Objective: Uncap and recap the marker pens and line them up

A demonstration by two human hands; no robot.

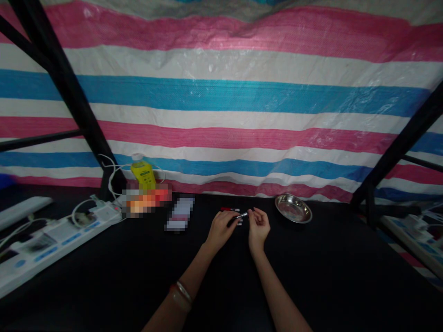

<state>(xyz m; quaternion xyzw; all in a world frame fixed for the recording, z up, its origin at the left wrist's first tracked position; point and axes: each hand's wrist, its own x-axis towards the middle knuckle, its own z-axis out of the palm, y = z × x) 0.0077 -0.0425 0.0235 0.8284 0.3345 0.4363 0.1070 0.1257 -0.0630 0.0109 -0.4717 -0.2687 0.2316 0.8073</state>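
My left hand (222,228) pinches a slim, pen-like tube (242,215) with a shiny silver end, which points toward my right hand. The thumb and fingers of my right hand (259,228) are bent together by that silver end, and whatever lies between them is too small to make out. Just behind my left hand a slim red tube (230,209) with a silver end lies on the black table (221,286). A small silver piece (239,223) shows below the held tube, partly beside my left fingers.
To the right stands a round, shallow metal dish (294,208). A blurred-out phone-shaped object (180,214) lies left of my hands. Farther left are a yellow bottle (144,173), a white power strip (65,235) with cables, and black frame posts (74,103) before a striped sheet (242,97).
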